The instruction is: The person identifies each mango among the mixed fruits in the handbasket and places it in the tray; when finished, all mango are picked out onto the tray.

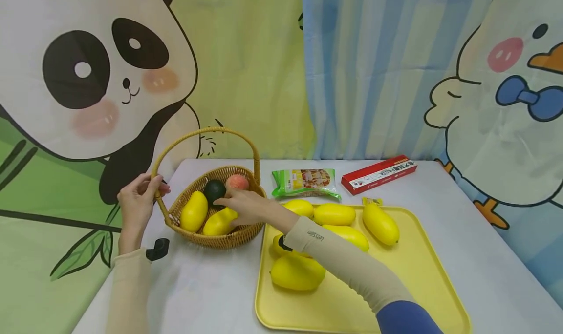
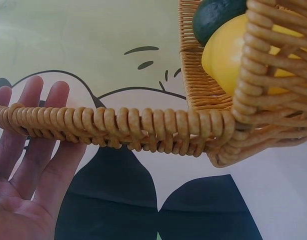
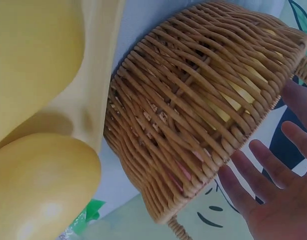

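A wicker basket [image 1: 228, 241] with a tall arched handle [image 1: 206, 130] stands at the table's left. Inside lie two yellow mango-like fruits [image 1: 194, 212], a dark green avocado-like fruit [image 1: 214, 191] and a pinkish peach-like fruit [image 1: 237, 182]. My left hand [image 1: 137, 197] holds the handle's left side between thumb and fingers; in the left wrist view the fingers [image 2: 56, 125] extend behind it, the thumb out of sight. Over the basket's right rim reaches my right hand [image 1: 246, 206], above the nearer yellow fruit. Its fingers [image 3: 273, 165] are spread, with nothing visible in them.
Right of the basket, a yellow tray [image 1: 396, 285] carries several yellow fruits [image 1: 298, 272]. Behind it lie a green-edged food packet [image 1: 306, 182], a red pasta box [image 1: 379, 174] and a small yellow packet [image 1: 372, 201]. A printed curtain [image 1: 255, 70] hangs behind the white table.
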`<state>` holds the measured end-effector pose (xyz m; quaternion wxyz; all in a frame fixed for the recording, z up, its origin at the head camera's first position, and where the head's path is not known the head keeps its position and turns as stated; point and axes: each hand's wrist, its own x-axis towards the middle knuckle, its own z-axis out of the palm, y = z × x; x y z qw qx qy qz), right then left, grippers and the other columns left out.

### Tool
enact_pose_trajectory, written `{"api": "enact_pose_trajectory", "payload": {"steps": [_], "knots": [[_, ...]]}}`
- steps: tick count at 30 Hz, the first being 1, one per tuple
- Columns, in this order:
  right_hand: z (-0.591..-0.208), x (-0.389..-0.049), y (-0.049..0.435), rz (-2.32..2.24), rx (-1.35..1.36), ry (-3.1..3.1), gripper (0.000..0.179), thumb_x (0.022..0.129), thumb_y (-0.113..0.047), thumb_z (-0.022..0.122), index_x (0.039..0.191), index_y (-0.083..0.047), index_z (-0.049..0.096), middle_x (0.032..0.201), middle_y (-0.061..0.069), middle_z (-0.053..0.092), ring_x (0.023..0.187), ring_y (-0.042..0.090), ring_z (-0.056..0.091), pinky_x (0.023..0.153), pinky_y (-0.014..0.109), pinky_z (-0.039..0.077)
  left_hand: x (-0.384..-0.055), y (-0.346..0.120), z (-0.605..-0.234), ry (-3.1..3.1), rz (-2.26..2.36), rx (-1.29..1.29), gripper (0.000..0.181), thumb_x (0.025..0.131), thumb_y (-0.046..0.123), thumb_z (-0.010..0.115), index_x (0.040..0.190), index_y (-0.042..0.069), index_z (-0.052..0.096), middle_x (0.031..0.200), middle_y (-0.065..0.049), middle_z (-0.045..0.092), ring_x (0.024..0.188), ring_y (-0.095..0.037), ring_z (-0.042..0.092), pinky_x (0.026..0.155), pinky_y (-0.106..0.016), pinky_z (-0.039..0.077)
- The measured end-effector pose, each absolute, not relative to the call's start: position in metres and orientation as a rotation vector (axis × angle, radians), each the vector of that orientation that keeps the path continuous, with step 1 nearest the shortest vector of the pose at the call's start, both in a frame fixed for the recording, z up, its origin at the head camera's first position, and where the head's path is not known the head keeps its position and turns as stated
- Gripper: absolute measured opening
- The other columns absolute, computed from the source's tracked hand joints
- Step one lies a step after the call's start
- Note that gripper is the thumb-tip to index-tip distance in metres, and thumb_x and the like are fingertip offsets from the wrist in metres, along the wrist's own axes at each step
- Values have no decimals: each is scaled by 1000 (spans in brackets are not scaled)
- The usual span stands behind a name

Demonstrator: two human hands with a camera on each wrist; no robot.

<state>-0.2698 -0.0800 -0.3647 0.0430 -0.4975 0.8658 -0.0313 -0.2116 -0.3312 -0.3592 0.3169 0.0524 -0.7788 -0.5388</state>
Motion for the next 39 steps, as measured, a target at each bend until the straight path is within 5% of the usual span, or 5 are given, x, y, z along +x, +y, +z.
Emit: {"api": "enact_pose_trajectory", "payload": {"steps": [16, 39], "knots": [[-379, -278, -113, 199, -1498, 2650, 74, 83, -48, 70, 147, -27, 39, 127, 1, 52, 99, 10, 51, 74, 20, 49, -217, -335, -360, -2039, -1403, 157, 20, 92, 18, 65, 103, 3, 69, 71, 13, 68, 63, -3, 66, 64, -10, 53], [-400, -279, -115, 253, -1459, 2601, 61, 91, -26, 67, 144, -36, 40, 123, -1, 60, 107, 14, 57, 83, 26, 54, -216, -334, -362, -2062, -1422, 179, 23, 92, 21, 64, 105, 2, 68, 70, 12, 68, 64, -5, 66, 65, -9, 53]]}}
